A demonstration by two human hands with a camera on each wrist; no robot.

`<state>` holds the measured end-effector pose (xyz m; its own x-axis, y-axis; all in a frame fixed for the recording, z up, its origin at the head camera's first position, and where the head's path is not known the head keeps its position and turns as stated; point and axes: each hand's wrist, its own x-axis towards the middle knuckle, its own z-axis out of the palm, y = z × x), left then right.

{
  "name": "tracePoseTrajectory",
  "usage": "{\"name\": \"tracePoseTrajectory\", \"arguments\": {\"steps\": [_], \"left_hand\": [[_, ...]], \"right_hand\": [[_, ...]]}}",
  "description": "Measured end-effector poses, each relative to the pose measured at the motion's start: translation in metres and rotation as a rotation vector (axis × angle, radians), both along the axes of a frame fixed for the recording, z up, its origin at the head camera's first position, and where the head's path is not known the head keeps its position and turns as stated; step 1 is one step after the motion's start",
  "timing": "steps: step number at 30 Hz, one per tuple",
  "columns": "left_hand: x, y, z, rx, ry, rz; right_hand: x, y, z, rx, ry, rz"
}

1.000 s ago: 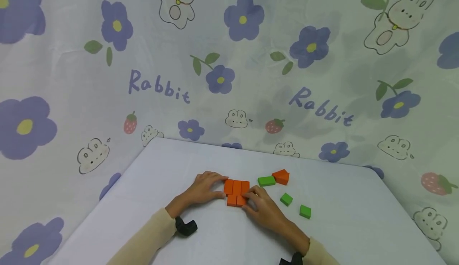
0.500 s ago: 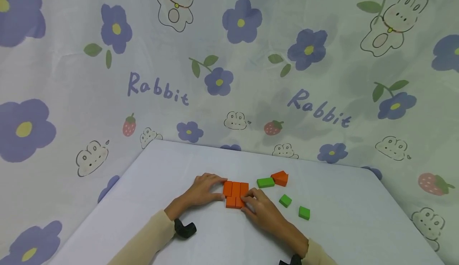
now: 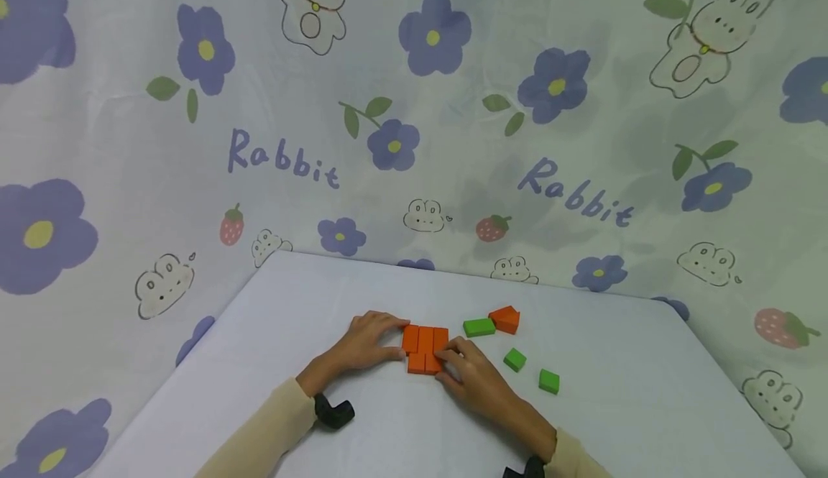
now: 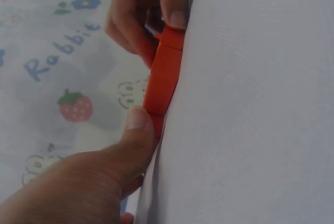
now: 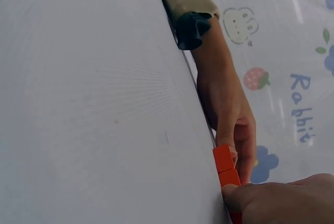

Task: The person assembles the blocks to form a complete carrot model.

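Several flat orange blocks (image 3: 425, 338) lie together on the white table, three oblong ones in a far row and two in a near row. My left hand (image 3: 367, 340) holds the left block of the far row, index finger at its far end and thumb at its near corner. From the right, my right hand (image 3: 477, 376) pinches the near row's right block (image 3: 432, 364) with thumb and fingers, partly covering it. In the left wrist view my left thumb presses the side of the orange blocks (image 4: 164, 80). The right wrist view shows the right thumb against the orange blocks (image 5: 224, 158).
To the right lie a green oblong block (image 3: 479, 328), an orange piece with a pointed outline (image 3: 505, 319) touching it, and two small green blocks (image 3: 514, 360). A flower-and-rabbit printed cloth (image 3: 453, 176) stands behind the table (image 3: 614, 392).
The head view has shifted slightly. Both hands stay at the orange blocks, and the seam between the far and near rows looks a little tighter at the right.
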<state>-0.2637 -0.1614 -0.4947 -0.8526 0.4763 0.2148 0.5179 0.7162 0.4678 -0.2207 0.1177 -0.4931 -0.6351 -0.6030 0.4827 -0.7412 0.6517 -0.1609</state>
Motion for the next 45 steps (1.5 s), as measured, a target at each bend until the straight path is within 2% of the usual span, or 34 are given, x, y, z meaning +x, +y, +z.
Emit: {"name": "tracePoseTrajectory", "arguments": {"steps": [6,10,15,19,24,28,32,35,40,45], "left_hand": [[0.002,-0.001,-0.002,0.005,0.005,0.007],[0.002,0.0,-0.002,0.0,-0.005,0.009],[0.003,0.001,0.001,0.008,-0.004,0.004],[0.003,0.001,0.001,0.009,-0.013,0.004],[0.004,0.0,0.0,-0.001,-0.019,0.003],[0.005,0.0,-0.001,0.004,-0.024,0.003],[0.006,0.001,-0.003,0.016,-0.032,-0.001],[0.006,0.002,-0.003,0.019,-0.033,-0.006],[0.005,0.002,0.0,0.004,-0.026,-0.001],[0.002,0.001,-0.002,-0.007,-0.007,0.001]], "right_hand": [[0.001,0.0,0.003,-0.013,0.0,0.001],[-0.001,0.007,0.019,-0.1,-0.012,-0.051],[-0.021,0.031,0.048,-0.23,-0.026,-0.122],[-0.045,0.059,0.059,-0.212,-0.084,-0.166],[-0.08,0.094,0.06,-0.157,-0.184,-0.202],[-0.103,0.114,0.056,-0.097,-0.337,-0.232],[-0.116,0.129,0.049,-0.028,-0.507,-0.153],[-0.119,0.137,0.045,0.018,-0.587,-0.104],[-0.121,0.143,0.045,0.067,-0.569,-0.09],[-0.119,0.142,0.044,0.066,-0.545,-0.134]]}}
